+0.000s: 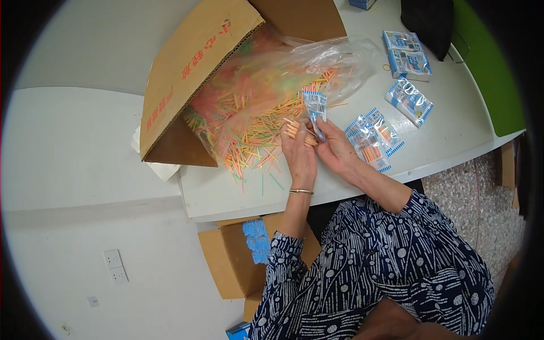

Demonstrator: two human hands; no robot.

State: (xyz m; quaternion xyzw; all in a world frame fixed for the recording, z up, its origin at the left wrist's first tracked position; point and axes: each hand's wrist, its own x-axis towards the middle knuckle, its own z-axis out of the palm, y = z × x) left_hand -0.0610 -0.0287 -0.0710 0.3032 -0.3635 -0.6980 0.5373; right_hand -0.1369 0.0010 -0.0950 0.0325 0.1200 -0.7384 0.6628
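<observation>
In my left hand (299,157) is a small bunch of thin orange sticks (300,134), the fingers closed round it. My right hand (338,148) pinches a narrow blue-and-white plastic packet (315,107), upright just beside the bunch. The two hands almost meet over the table's near part. Behind them, a heap of thin sticks (249,133) in orange, yellow, green and pink spills from a clear plastic bag (345,59). That bag lies in a tipped cardboard box (195,73). Whether any sticks are inside the held packet, I cannot tell.
Filled packets (374,139) lie right of my hands on the white table (447,122). Farther right are another packet (409,101) and a packet stack (407,54). Below the table edge stands an open carton (226,260) with blue wrappers (256,241). A black cloth-like item (428,22) sits at the back right.
</observation>
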